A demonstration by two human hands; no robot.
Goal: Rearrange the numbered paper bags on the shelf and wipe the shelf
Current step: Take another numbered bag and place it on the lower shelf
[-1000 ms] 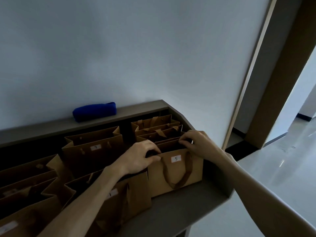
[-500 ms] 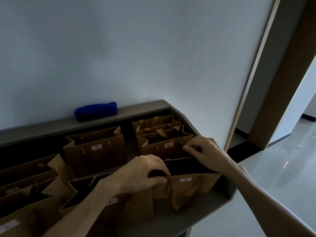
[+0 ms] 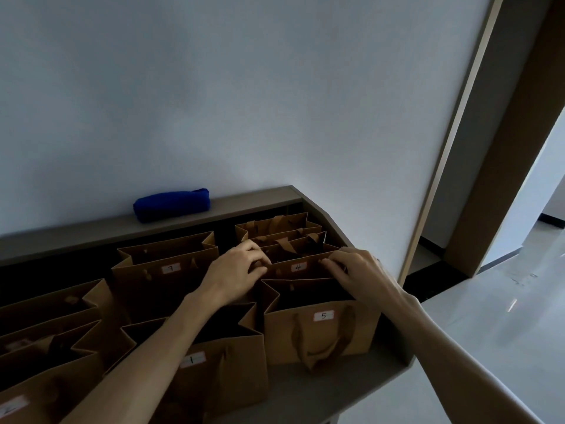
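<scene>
Several brown paper bags with numbered labels stand on a grey shelf (image 3: pixel 321 390). Bag 5 (image 3: pixel 321 335) stands at the front right, upright, its handle hanging down its front. Directly behind it is bag 4 (image 3: pixel 298 267). My left hand (image 3: pixel 235 270) pinches the left end of bag 4's top rim. At the rim's right end my right hand (image 3: pixel 357 270) pinches it too. Bag 1 (image 3: pixel 214 362) stands front middle under my left forearm, and bag 7 (image 3: pixel 166 267) is behind it. A folded blue cloth (image 3: pixel 171 205) lies on the back ledge.
More bags stand behind bag 4 at the back right (image 3: pixel 275 224) and at the left (image 3: pixel 46 332), one labelled at the bottom left corner. The white wall rises behind the ledge. A doorway and pale floor (image 3: pixel 504 332) lie to the right, past the shelf's angled end.
Both hands pulled bag 5 toward the shelf's front edge, let go of its rim, and moved back onto the rim of bag 4 behind it.
</scene>
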